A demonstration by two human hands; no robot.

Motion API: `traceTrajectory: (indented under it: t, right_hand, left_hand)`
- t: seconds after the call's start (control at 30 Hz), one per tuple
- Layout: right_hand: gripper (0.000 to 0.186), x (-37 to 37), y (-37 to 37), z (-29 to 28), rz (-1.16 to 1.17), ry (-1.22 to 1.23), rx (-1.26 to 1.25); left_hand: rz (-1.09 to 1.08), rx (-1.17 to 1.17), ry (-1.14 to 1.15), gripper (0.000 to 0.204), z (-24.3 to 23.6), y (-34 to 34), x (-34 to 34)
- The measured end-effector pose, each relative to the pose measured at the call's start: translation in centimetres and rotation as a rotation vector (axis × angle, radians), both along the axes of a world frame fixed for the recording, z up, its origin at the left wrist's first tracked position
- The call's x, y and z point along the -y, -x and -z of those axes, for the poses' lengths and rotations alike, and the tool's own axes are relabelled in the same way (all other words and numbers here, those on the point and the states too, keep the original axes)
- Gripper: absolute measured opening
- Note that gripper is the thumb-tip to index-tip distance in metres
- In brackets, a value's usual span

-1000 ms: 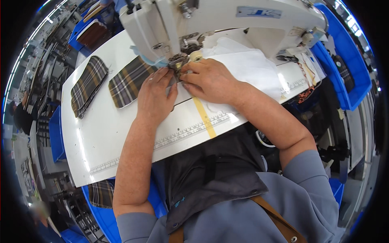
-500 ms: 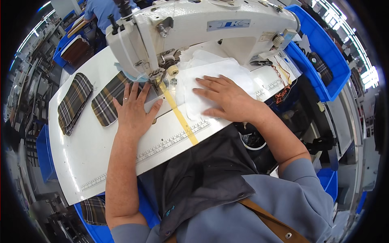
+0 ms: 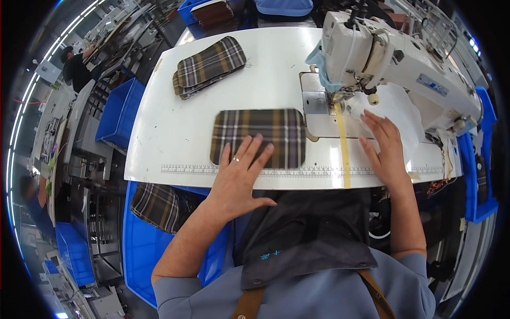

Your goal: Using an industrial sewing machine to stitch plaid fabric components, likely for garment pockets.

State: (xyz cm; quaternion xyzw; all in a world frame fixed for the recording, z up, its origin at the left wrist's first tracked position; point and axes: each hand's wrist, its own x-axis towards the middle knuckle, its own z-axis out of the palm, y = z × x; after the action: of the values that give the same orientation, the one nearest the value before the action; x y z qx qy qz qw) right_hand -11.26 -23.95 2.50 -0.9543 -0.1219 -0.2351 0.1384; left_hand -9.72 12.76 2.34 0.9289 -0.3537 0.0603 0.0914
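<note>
My left hand [image 3: 239,175] lies with fingers spread on the lower edge of a plaid fabric piece [image 3: 260,133], which rests flat on the white sewing table [image 3: 265,69]. My right hand [image 3: 386,151] is open, its fingers apart near the white sheets [image 3: 398,111] right of the needle area. Between the hands and nearer the right one, a yellow tape strip [image 3: 343,149] runs from the presser foot to the table's front edge. The white sewing machine [image 3: 393,64] stands above, a light blue cloth [image 3: 322,66] hanging at its head. Neither hand grips anything.
A small stack of plaid pieces [image 3: 210,66] lies at the table's far left. Below the front edge, a blue bin [image 3: 143,255] holds more plaid fabric [image 3: 162,204]. Another blue bin [image 3: 122,114] stands left, and one [image 3: 481,207] at the right. A printed ruler [image 3: 212,170] follows the front edge.
The view has swung left. My left hand has drawn the plaid piece out from beside the presser foot, left and toward me. My right hand remains near the white sheets.
</note>
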Motion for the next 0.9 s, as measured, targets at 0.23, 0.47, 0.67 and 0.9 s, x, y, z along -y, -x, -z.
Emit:
traceTrajectory:
  t: [0.23,0.47,0.67,0.9]
  right_hand:
    - [0.044,-3.9,1.4,0.9,-0.149,-0.082,-0.083]
    - [0.036,-4.2,0.7,0.9,-0.177,-0.074,-0.103]
    - [0.036,-4.0,0.7,1.1,-0.181,-0.082,-0.113]
    - [0.037,-3.9,0.8,0.9,-0.230,-0.063,-0.102]
  left_hand:
    - [0.185,0.175,0.238,0.033,-2.3,-2.7,-3.1]
    - [-0.096,0.818,0.110,0.029,-6.0,-19.0,-5.9]
    - [-0.399,0.184,0.069,0.059,1.9,-23.7,-5.2]
    - [-0.223,0.098,0.116,0.066,2.4,-13.2,-1.9]
